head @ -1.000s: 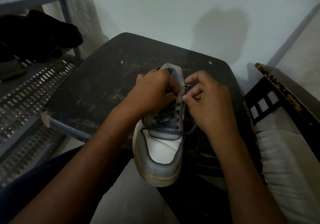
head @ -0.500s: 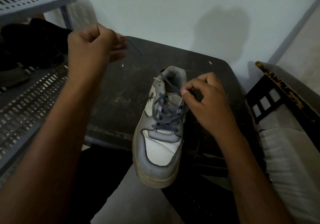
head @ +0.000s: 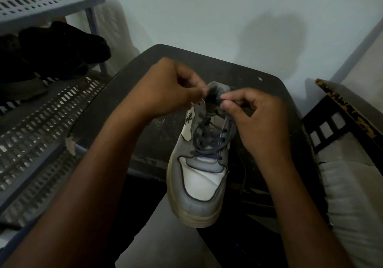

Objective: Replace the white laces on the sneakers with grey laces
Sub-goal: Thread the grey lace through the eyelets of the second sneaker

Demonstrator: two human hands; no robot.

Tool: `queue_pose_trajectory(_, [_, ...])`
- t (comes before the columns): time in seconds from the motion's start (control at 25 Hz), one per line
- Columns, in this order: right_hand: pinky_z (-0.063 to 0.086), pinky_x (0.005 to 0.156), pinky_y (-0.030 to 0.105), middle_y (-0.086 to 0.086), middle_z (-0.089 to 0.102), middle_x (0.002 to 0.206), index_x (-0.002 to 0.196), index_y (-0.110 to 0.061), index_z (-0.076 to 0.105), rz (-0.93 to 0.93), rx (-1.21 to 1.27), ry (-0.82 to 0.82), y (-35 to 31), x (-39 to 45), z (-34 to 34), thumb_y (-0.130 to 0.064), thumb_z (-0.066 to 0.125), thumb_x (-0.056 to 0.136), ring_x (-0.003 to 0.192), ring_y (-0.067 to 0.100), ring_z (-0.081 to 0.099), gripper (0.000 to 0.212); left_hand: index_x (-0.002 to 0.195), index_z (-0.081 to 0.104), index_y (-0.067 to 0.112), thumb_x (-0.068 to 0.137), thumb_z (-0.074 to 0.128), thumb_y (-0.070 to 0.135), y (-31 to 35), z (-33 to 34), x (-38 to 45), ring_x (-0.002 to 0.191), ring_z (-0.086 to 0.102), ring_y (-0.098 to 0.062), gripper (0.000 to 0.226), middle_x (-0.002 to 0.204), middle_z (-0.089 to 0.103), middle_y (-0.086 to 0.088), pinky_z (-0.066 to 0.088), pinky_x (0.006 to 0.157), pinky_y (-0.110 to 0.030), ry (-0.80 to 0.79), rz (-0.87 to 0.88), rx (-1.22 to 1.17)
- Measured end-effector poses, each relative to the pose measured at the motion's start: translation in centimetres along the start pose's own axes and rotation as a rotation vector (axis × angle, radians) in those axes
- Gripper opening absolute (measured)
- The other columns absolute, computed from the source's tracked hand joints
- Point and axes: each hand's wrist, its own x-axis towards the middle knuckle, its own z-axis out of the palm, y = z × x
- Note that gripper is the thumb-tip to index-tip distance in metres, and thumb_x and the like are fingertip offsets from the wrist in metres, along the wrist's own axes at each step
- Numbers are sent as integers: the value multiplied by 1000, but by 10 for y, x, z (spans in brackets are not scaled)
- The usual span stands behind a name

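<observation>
Head view: the sneaker [head: 199, 164] lies at the centre of the picture, its toe pointing to 6 o'clock and hanging over the near edge of the dark table [head: 124, 106], its heel at 12 o'clock. A grey lace [head: 209, 141] already crosses several rows of eyelets up the tongue; no white lace shows on this shoe. The left hand [head: 165, 87], at 11 o'clock from the shoe's middle, has its fingers curled, fingertips pinched together just over the collar, seemingly on a lace end, though blur hides the lace itself there. The right hand [head: 255, 118], at 1 o'clock, is likewise curled, thumb and forefinger pinching what looks like the other grey end at the top right eyelets. The two sets of fingertips nearly meet above the shoe's opening. A loose dark strand [head: 243, 176] trails down at 4 o'clock beside the shoe. At 9 to 10 o'clock stands a perforated shoe rack [head: 41, 122] with dark shoes [head: 56, 48] on it.

By my judgement the lacing of this sneaker is at its last rows, at the top eyelets or the tying. The next move calls for even tension on both ends and a steady shoe, since only the heel half rests on the table.
</observation>
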Motion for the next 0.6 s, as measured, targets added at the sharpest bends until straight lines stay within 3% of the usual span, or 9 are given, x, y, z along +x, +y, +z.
queue_pose_trajectory(0.08, [40, 71, 0, -8, 64, 91, 88, -26, 73, 36, -120, 18, 8, 3, 6, -15, 73, 82, 81, -2, 59, 13, 78, 73, 18, 88, 70, 15, -10, 1, 1, 57, 67, -6, 11, 70, 72, -2, 52, 54, -18, 53, -179, 53])
queue_pose_trajectory(0.2, [43, 80, 9, -6, 55, 98, 83, -28, 71, 61, -226, 12, 12, 7, 22, -18, 74, 82, 94, 10, 57, 11, 83, 72, 8, 86, 70, 9, -12, 9, -2, 61, 71, -12, 3, 75, 73, -12, 57, 56, -20, -66, -334, -55])
queue_pose_trajectory(0.28, [48, 93, 35, -7, 52, 99, 78, -32, 65, 77, -240, -11, 11, 7, 34, -17, 73, 82, 101, 15, 55, 17, 86, 72, 3, 83, 73, 8, -11, 13, -2, 67, 73, -18, 6, 77, 74, -15, 61, 62, -25, -71, -330, -80])
queue_pose_trajectory(0.32, [47, 95, 42, -8, 50, 99, 77, -34, 62, 99, -221, -21, 11, 6, 38, -17, 72, 83, 102, 15, 55, 21, 86, 73, 3, 82, 74, 9, -11, 14, -1, 69, 74, -20, 7, 78, 74, -15, 61, 64, -27, -63, -326, -69])
queue_pose_trajectory(0.48, [47, 94, 44, -10, 51, 98, 69, -45, 54, 142, -150, -66, 11, 6, 39, -19, 71, 85, 96, 12, 56, 35, 86, 74, 4, 80, 76, 11, -12, 15, 1, 71, 74, -20, 10, 78, 75, -14, 62, 70, -33, -49, -318, -36])
queue_pose_trajectory(0.6, [48, 93, 46, -15, 57, 91, 70, -44, 59, 116, -110, -79, 14, 8, 36, -20, 72, 84, 94, 10, 60, 31, 87, 76, 6, 81, 77, 14, -12, 15, 1, 72, 74, -18, 10, 78, 75, -11, 62, 75, -37, -61, -259, 17])
